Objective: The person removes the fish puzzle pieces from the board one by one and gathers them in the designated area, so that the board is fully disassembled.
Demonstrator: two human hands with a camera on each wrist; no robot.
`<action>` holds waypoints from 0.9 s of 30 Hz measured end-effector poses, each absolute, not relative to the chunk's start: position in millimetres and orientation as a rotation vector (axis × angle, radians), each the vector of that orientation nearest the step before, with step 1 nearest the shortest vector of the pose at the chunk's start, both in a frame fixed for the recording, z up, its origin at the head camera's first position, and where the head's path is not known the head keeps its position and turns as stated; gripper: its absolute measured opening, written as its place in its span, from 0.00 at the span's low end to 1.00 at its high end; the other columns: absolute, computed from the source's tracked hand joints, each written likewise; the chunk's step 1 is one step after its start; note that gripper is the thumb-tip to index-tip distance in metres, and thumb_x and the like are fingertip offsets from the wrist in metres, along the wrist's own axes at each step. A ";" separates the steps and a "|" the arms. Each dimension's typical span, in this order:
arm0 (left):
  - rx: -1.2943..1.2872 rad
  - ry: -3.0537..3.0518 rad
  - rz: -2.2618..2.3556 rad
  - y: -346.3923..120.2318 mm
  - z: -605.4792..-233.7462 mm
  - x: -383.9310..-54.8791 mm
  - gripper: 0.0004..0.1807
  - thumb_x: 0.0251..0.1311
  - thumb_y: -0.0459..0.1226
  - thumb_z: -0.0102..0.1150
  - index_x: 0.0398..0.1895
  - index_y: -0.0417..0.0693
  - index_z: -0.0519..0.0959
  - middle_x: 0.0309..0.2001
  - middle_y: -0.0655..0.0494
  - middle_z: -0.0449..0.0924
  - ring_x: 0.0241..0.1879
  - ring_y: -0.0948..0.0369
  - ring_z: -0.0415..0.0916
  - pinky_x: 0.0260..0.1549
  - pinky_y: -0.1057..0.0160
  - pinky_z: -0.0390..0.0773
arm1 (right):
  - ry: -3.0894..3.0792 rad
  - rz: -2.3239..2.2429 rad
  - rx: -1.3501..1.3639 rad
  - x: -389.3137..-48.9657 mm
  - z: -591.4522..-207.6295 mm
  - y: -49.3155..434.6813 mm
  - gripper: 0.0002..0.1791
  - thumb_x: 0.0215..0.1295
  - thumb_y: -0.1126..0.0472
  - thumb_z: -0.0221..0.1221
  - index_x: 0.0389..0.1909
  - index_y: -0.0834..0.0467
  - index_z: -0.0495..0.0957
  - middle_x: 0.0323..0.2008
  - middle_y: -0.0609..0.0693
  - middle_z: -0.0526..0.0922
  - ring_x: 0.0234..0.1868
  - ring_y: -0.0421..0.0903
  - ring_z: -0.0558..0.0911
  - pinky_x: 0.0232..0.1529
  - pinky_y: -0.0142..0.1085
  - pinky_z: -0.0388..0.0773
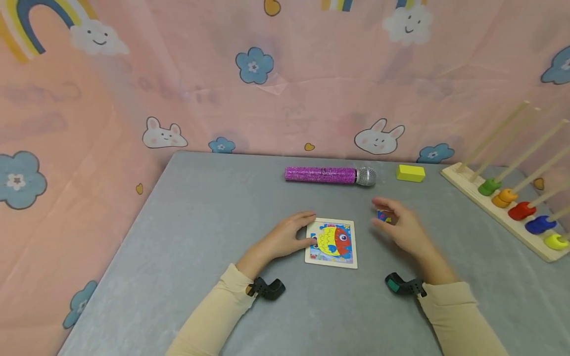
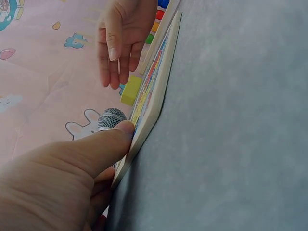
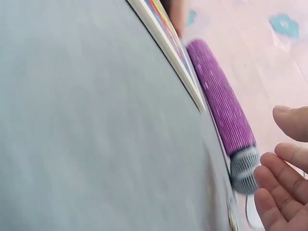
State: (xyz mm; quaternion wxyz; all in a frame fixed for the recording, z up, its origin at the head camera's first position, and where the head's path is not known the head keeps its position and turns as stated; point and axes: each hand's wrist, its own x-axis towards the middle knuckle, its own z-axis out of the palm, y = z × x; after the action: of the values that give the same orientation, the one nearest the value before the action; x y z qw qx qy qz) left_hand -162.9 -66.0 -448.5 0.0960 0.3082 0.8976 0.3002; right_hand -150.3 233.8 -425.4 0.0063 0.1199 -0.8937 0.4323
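A square wooden jigsaw puzzle [image 1: 336,242] with a yellow and red fish lies flat on the grey table. My left hand [image 1: 285,237] holds its left side; in the left wrist view the thumb [image 2: 113,142] presses on the board's face and the other fingers are partly hidden beside the edge. My right hand [image 1: 405,230] hovers right of the puzzle, thumb and fingers apart. Between them, in the head view, shows a small piece [image 1: 384,216] printed in blue, red and yellow. The right wrist view shows no thing held in the relaxed right fingers [image 3: 284,187].
A purple glittery microphone [image 1: 322,175] lies behind the puzzle. To its right sits a yellow block [image 1: 410,173]. A wooden peg rack [image 1: 498,210] with coloured beads stands at the right. A pink printed cloth [image 1: 294,99] hangs behind the table [image 1: 200,217].
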 end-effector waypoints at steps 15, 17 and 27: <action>0.920 2.657 0.908 -67.0 -446.4 -161.4 0.35 0.60 0.47 0.61 0.68 0.42 0.65 0.70 0.51 0.62 0.70 0.54 0.58 0.69 0.56 0.59 | -2.903 1.433 0.551 -146.4 -423.8 186.1 0.28 0.62 0.64 0.61 0.62 0.66 0.66 0.59 0.64 0.72 0.60 0.60 0.71 0.63 0.55 0.68; 0.920 2.657 0.909 -67.0 -446.2 -161.9 0.35 0.60 0.47 0.61 0.68 0.42 0.65 0.70 0.51 0.62 0.70 0.54 0.58 0.69 0.56 0.59 | -2.905 1.430 0.582 -146.5 -424.6 181.8 0.28 0.61 0.64 0.61 0.61 0.67 0.67 0.58 0.64 0.73 0.58 0.60 0.73 0.61 0.55 0.70; 0.924 2.637 0.925 -66.8 -445.2 -162.2 0.34 0.61 0.46 0.60 0.68 0.42 0.65 0.70 0.52 0.62 0.70 0.55 0.58 0.69 0.56 0.60 | -2.906 1.379 0.700 -146.8 -428.7 163.8 0.25 0.60 0.63 0.62 0.58 0.66 0.72 0.55 0.61 0.76 0.54 0.57 0.77 0.57 0.53 0.74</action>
State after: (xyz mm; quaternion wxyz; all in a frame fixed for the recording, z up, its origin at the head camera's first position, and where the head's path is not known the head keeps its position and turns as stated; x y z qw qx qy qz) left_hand -162.2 -66.8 -445.2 0.0992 0.3123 0.8915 0.3128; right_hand -146.8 163.8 -428.7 -0.0749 0.2122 -0.8803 0.4176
